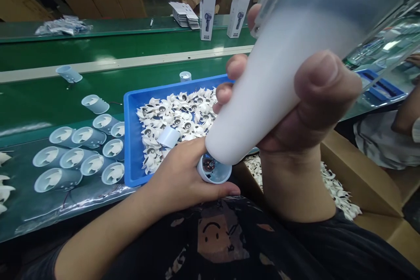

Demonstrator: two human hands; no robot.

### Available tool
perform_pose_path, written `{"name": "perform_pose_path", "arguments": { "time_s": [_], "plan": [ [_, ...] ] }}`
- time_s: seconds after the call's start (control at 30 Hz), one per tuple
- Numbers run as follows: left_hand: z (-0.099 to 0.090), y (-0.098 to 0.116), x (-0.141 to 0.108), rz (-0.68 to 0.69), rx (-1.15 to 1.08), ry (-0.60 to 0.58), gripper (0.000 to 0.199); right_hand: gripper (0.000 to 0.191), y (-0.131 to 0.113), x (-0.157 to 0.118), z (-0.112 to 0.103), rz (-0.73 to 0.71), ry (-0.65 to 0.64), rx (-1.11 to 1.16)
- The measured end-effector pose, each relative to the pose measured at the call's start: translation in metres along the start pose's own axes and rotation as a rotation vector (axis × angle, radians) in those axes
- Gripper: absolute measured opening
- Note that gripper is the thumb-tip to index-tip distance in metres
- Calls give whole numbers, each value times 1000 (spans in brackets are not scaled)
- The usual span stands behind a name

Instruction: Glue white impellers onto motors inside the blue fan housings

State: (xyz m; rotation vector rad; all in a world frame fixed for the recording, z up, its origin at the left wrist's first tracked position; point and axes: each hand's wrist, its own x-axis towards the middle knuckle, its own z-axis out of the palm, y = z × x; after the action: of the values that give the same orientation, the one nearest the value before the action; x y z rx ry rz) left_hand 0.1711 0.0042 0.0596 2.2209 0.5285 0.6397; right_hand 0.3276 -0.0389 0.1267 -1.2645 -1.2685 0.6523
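Observation:
My left hand (187, 175) is wrapped round a short light-blue plastic tube (220, 174), held close to my body with its mouth turned up. Inside that tube a small motor core with copper-coloured windings (208, 165) shows. A large white round-ended cylinder (262, 92) is gripped in my right hand (324, 96), very close to the camera. Its lower end overlaps the tube's rim in view; whether they touch I cannot tell. The cylinder's upper part looks clear and blurred. Just beyond my left hand, a blue tray (131, 140) holds many white fan blades (177, 120).
Several light-blue tubes with white blades inside (87, 135) lie on the green bench (29, 105), left of the tray. Printed white boxes (207, 13) stand at the back. A cardboard box (361, 175) with more blades is at right, near another person's arm (408, 116).

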Motion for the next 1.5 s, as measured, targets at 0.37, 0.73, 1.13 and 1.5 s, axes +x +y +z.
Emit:
{"name": "perform_pose_path", "arguments": {
  "time_s": [0.37, 0.73, 1.13, 1.5],
  "plan": [
    [-23, -74, -33, -258, 250, 201, 85, 47, 71, 1, -91, -80, 570, 35],
    [-19, -88, -43, -230, 162, 318, 62, 26, 101, -14, -63, 85, -149, -1236],
    [-23, -83, -48, -278, 132, 301, 55, 14, 102, 14, -54, 488, -693, -1239],
    [-25, -96, -54, -282, 62, 251, 60, 22, 114, 7, -29, 530, -540, -1041]
  ]
}}
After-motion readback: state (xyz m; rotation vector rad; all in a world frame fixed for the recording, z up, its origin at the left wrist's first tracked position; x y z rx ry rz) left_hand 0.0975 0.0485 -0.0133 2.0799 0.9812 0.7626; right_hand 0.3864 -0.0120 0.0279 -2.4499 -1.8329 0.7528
